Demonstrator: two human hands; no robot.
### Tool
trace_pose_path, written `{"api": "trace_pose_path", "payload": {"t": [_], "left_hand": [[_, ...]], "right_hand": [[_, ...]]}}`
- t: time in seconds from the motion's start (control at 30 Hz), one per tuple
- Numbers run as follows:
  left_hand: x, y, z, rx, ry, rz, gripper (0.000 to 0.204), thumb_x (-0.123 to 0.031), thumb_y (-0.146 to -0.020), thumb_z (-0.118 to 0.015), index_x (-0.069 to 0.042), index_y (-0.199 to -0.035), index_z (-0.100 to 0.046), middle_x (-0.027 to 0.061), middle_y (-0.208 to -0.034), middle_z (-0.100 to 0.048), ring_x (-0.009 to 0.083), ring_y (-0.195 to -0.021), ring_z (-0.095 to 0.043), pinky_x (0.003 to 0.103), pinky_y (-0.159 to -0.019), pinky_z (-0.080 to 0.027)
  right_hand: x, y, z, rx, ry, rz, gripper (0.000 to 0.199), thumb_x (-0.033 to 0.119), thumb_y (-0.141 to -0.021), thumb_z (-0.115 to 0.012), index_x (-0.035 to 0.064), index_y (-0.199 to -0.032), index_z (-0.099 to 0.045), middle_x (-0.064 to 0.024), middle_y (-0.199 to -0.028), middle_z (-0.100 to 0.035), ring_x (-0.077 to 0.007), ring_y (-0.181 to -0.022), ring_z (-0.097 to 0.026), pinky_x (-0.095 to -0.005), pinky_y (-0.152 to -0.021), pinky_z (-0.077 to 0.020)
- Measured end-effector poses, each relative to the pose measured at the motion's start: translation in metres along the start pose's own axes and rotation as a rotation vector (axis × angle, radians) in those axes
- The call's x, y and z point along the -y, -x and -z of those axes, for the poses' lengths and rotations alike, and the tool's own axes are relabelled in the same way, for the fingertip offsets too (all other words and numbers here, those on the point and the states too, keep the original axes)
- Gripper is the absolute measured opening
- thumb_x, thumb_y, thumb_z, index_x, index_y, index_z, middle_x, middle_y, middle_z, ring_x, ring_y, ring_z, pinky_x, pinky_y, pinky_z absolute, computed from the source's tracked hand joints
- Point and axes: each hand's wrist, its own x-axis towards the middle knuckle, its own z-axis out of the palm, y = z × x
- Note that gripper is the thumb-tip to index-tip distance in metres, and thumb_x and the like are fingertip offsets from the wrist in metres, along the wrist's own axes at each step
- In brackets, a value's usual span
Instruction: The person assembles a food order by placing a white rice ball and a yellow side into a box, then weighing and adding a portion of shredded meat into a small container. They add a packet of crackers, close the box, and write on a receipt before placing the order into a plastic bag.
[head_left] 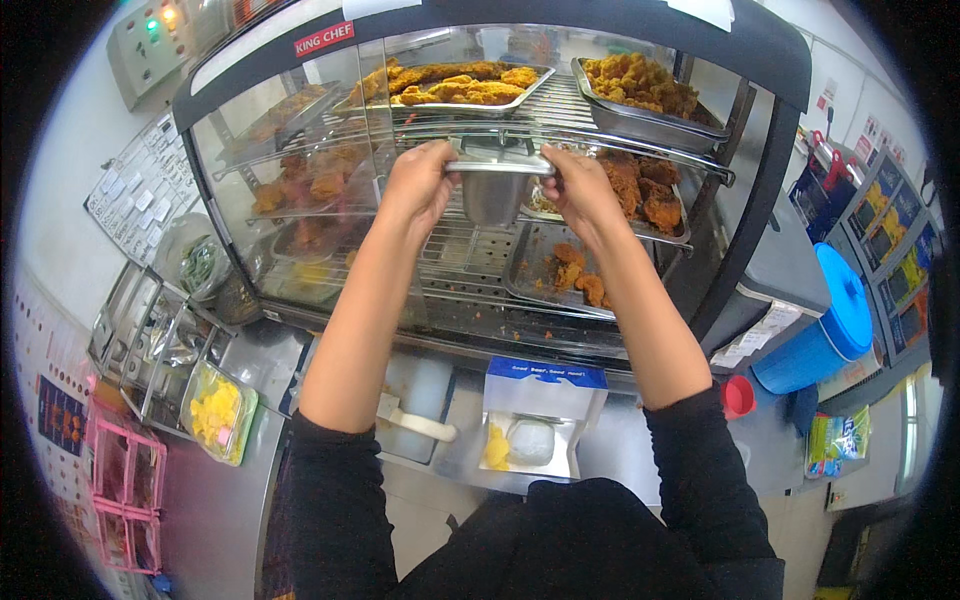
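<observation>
1. We have the pan [493, 198] up at the front of the cabinet [748, 200], below the upper tray [650, 122] and left of it.
2. Our left hand [424, 182] is closed on the left end of the pan's rim; our right hand [577, 188] grips the right end. Both arms reach forward, so the load looks shared.
3. We judge the step in hand to be handling the pan at the cabinet's opening. We cannot tell whether the pan's base touches the rack [455, 252] behind and below it, or whether we bear all its weight.
4. The pan looks roughly level, its rim facing up; what it contains, we cannot see.
5. The next move, as we judge it, calls for both hands working together, keeping the rim even so that nothing tips.
6. We should mind the pane [330, 235] on the left and the fried pieces [662, 207] just beyond our right hand; a sideways drift could knock either.
7. The lower tray [535, 262] lies below and to the right of the pan, and an open carton [545, 375] sits on the counter [625, 432] nearer us, so any path downward needs care.
</observation>
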Motion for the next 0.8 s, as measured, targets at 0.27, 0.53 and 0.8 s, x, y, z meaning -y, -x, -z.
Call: {"api": "trace_pose_path", "payload": {"t": [0.27,0.53,0.8], "left_hand": [[0.030,0.046,0.047,-0.445,-1.221,-0.826,0.062,-0.012,-0.072,-0.059,0.003,-0.126,-0.034,0.0200,-0.113,-0.041,0.0311,-0.111,-0.040,0.040,-0.098,-0.029],[0.042,0.044,0.063,-0.413,-1.047,-0.643,0.058,-0.005,-0.066,-0.055,0.001,-0.121,-0.040,0.0156,-0.106,-0.042,0.0271,-0.093,-0.046,0.037,-0.087,-0.037],[0.061,0.065,0.000,-0.210,-1.073,-0.698,0.058,-0.003,-0.065,-0.054,0.001,-0.121,-0.040,0.0145,-0.100,-0.043,0.0242,-0.090,-0.045,0.035,-0.084,-0.037]], "right_hand": [[-0.023,-0.041,-0.014,-0.073,-0.216,0.037,0.005,0.005,-0.081,-0.059,0.0031,-0.081,-0.054,-0.0047,-0.070,-0.050,-0.0112,-0.056,-0.043,-0.0222,-0.047,-0.0355],[-0.044,-0.068,-0.016,-0.061,-0.073,0.063,0.005,0.009,-0.083,-0.059,0.0036,-0.082,-0.059,-0.0021,-0.077,-0.058,-0.0092,-0.056,-0.044,-0.0215,-0.049,-0.0381],[-0.027,0.043,0.028,-0.106,0.291,0.337,0.024,0.021,-0.090,-0.049,0.0026,-0.101,-0.059,-0.0022,-0.080,-0.061,-0.0091,-0.063,-0.050,-0.0215,-0.059,-0.0423]]}}
